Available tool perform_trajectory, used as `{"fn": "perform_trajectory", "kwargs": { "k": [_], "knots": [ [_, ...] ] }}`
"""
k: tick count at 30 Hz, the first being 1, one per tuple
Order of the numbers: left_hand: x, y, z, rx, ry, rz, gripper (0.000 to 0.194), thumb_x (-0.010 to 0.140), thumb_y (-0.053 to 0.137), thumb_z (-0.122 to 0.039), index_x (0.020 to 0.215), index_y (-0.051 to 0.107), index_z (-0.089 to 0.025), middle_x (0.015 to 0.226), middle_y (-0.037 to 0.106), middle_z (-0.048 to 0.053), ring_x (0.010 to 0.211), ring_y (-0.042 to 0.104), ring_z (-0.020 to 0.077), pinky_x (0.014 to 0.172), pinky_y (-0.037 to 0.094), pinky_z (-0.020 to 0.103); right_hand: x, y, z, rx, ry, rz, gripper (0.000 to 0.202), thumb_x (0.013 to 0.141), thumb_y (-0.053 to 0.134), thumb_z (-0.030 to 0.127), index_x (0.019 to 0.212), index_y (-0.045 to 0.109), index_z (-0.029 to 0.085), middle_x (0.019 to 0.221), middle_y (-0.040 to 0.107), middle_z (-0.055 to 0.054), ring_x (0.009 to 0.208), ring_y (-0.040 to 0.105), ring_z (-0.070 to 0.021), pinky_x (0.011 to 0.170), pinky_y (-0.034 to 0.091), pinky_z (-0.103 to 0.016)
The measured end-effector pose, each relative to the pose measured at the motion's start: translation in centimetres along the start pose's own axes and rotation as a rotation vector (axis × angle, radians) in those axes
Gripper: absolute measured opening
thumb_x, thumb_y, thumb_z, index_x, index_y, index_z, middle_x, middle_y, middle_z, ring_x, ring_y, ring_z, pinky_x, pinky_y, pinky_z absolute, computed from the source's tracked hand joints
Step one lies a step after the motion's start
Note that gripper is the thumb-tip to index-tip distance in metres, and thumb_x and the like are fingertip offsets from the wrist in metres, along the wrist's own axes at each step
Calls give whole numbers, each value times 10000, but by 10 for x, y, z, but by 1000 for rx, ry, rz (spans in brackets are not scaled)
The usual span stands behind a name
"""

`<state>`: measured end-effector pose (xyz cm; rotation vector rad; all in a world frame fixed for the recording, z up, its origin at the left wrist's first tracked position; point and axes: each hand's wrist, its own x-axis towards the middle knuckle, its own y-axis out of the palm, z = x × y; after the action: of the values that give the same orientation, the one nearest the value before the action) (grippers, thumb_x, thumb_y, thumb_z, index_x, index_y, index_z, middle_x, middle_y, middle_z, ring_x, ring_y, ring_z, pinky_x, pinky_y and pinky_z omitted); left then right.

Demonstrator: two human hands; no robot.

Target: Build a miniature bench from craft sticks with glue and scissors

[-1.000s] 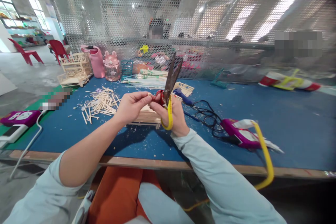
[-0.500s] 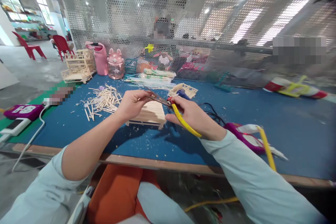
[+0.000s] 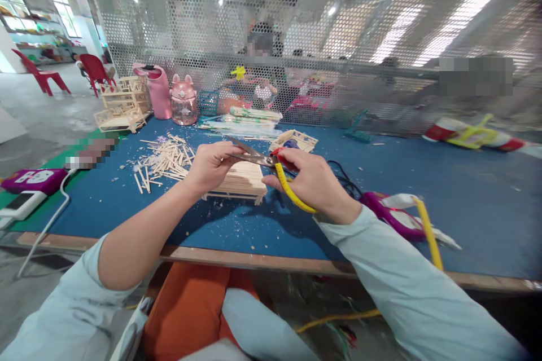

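Observation:
My right hand (image 3: 319, 183) grips a pair of scissors (image 3: 256, 157) by its handles, one of them wrapped in yellow tape. The dark metal blades point left and stand a little apart. At their tips my left hand (image 3: 209, 166) is pinched closed; whatever lies between its fingers is too small to make out. Below the blades, a small slatted platform of wooden sticks (image 3: 241, 180) rests on short legs on the blue table. Left of it lies a pile of loose wooden sticks (image 3: 169, 158). Another little stick frame (image 3: 305, 140) sits behind my right hand, with a blue object beside it.
At the back left stand a stick-built model (image 3: 122, 104), a pink bottle (image 3: 160, 93) and a clear pink jar (image 3: 184, 104). Wrapped stick bundles (image 3: 245, 120) lie before the perforated metal screen (image 3: 190, 22). Purple devices (image 3: 393, 217) with cables occupy both sides. A person is behind the screen.
The scissor blades have parted slightly, and my right hand has shifted a little. My left hand keeps its pinch near the tips. The whole view has moved slightly.

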<state>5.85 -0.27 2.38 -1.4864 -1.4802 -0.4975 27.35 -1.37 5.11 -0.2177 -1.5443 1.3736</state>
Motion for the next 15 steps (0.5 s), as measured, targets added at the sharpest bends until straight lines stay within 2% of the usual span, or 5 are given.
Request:
{"fn": "perform_trajectory", "kwargs": {
  "k": [5,11,15],
  "knots": [
    [2,-2,-6,20,-55,19,220,740,534,-114,708,718,-230,797,732,31,776,662,161,743,511,289,-3,0,0,-90,16,-57,430,702,600,605,787,587,184,713,609,-54,619,498,-165,564,331,-267],
    [0,-2,-5,13,-54,13,215,717,542,-105,710,724,-218,757,726,39,755,654,163,741,505,291,-3,-2,0,-130,-21,-71,440,713,586,597,839,603,176,837,654,-101,762,568,-229,644,373,-296],
    [0,-2,-6,10,-46,9,223,717,534,-102,723,727,-214,786,732,43,770,658,163,746,502,285,-3,-4,1,-145,-28,-79,433,716,577,598,813,602,177,782,646,-90,710,561,-215,612,362,-288]
  ]
}}
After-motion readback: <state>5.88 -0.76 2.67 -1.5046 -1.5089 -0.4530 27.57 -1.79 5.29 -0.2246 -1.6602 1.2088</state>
